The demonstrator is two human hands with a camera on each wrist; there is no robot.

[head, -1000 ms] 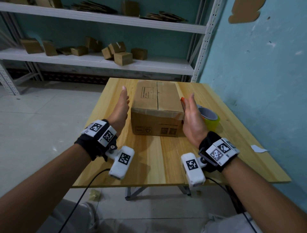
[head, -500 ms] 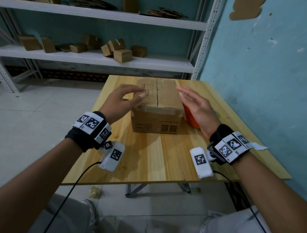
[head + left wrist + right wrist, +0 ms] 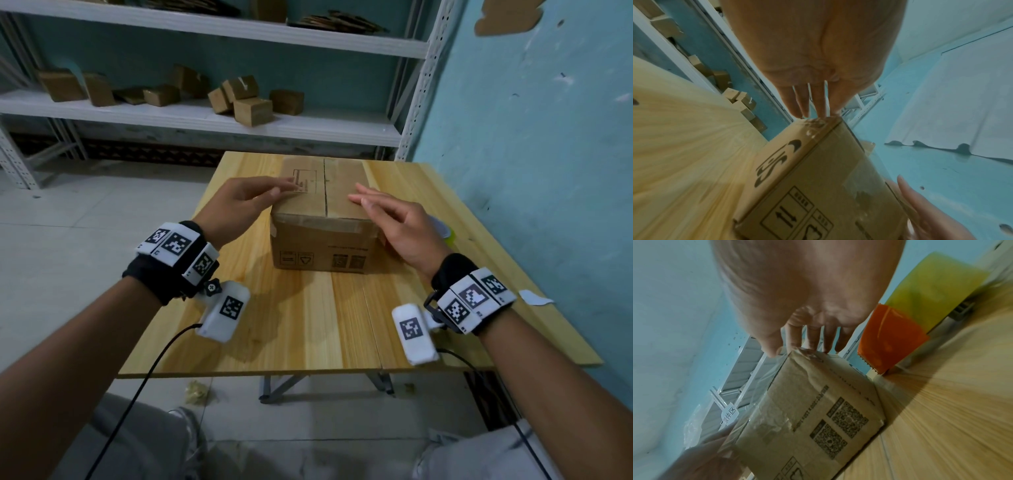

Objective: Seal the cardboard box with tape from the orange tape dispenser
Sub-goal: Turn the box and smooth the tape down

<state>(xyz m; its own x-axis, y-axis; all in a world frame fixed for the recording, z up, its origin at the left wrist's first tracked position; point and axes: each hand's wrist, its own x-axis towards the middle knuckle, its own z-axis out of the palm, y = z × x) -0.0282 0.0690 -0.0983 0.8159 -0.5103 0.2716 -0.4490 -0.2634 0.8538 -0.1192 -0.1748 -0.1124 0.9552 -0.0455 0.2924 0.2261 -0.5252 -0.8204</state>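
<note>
A brown cardboard box [image 3: 318,236] stands in the middle of the wooden table [image 3: 308,325], top flaps closed with a bare seam between them. My left hand [image 3: 239,202] lies flat with straight fingers on the box's left top flap [image 3: 813,129]. My right hand [image 3: 387,212] reaches over the right top flap, fingers straight, fingertips [image 3: 812,345] at the box's top edge. The orange tape dispenser [image 3: 890,339] with its yellow tape roll [image 3: 931,288] sits on the table right of the box, mostly hidden behind my right hand in the head view.
A teal wall [image 3: 548,154] runs close along the table's right side. White metal shelving [image 3: 205,120] with several small cardboard boxes stands behind the table. A white paper scrap [image 3: 534,297] lies near the right table edge.
Both hands rose from the box's sides and came over its top, palms down. The left hand now lies on the left flap, the right over the right flap.
</note>
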